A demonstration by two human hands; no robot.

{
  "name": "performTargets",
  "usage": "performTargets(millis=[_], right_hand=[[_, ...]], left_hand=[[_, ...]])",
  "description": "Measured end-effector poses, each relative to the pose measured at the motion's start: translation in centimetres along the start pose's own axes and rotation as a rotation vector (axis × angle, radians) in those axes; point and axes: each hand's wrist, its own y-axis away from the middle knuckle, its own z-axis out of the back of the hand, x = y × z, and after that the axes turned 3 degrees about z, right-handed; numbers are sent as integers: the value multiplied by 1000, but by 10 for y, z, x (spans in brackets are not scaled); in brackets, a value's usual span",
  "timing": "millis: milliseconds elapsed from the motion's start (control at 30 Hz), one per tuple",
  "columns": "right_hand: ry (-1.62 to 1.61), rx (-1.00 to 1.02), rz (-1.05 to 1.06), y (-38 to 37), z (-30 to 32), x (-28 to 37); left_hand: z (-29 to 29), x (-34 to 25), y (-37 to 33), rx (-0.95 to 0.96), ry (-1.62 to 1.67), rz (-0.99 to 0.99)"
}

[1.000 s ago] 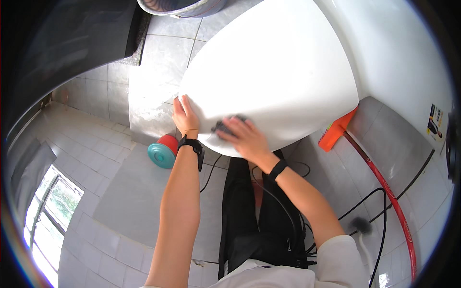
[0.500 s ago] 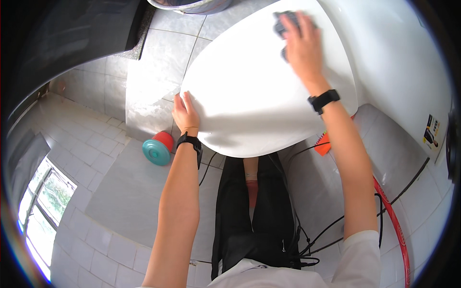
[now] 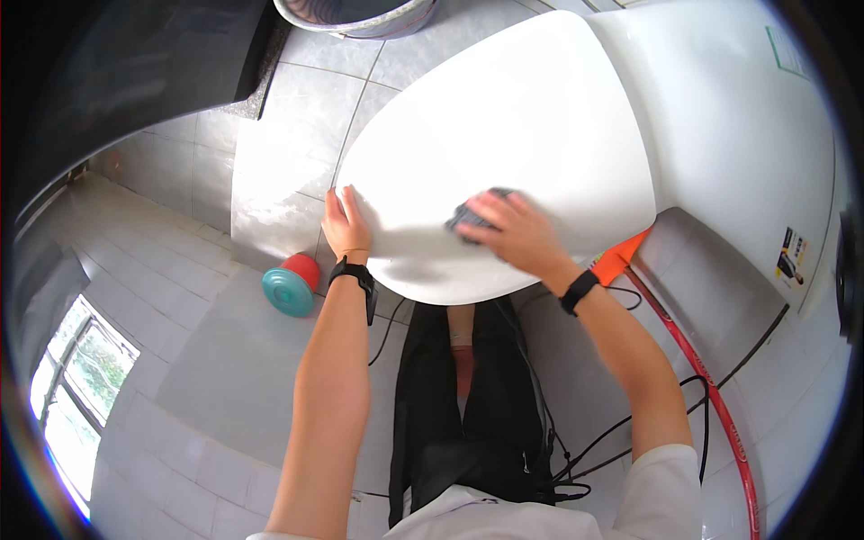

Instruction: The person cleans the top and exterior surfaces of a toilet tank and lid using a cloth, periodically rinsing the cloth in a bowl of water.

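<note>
A white toilet lid (image 3: pixel 504 126) lies closed in front of me. My right hand (image 3: pixel 517 229) presses a dark grey rag (image 3: pixel 470 219) onto the near middle part of the lid; the hand is slightly blurred. At the lid's left edge, my left hand (image 3: pixel 346 229) grips the rim, with the thumb and fingers at either side of the edge. Both wrists wear black bands.
A plunger (image 3: pixel 290 285) with a teal and red head is on the left. The white tank (image 3: pixel 738 117) is at right. An orange-headed tool with a red pole (image 3: pixel 706 373) leans there beside black cables (image 3: pixel 621 432). A bucket (image 3: pixel 360 20) stands at the far left.
My right hand has swept the rag from the lid's far right part toward me and left. The left hand keeps its place on the edge. The view has shifted slightly.
</note>
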Motion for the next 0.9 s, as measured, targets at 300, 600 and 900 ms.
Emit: performTargets(millis=[300,600,900], right_hand=[[354,-492,-429,-86,55,-137],[39,-302,-259,-137,-4,-7],[-281,-152,-498,-72,63,76]], left_hand=[[7,2,-4,21,-65,102],[2,4,0,33,-87,129],[0,1,5,11,-53,109]])
